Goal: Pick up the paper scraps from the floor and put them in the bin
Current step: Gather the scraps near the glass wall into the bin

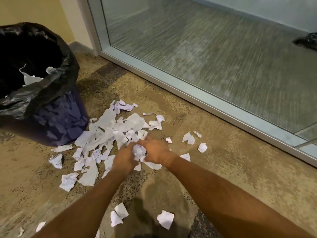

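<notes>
Several torn white paper scraps lie spread over the tan carpet in the middle of the head view. Both my hands meet low over the right side of the pile. My left hand and my right hand curl round a crumpled wad of scraps held between them. The bin, dark blue with a black liner bag, stands at the left, just beyond the pile. A white scrap shows inside it. Loose scraps also lie close to me between my forearms.
A glass partition with a pale metal frame runs diagonally along the right of the carpet. A yellow wall rises behind the bin. A dark object lies beyond the glass at far right.
</notes>
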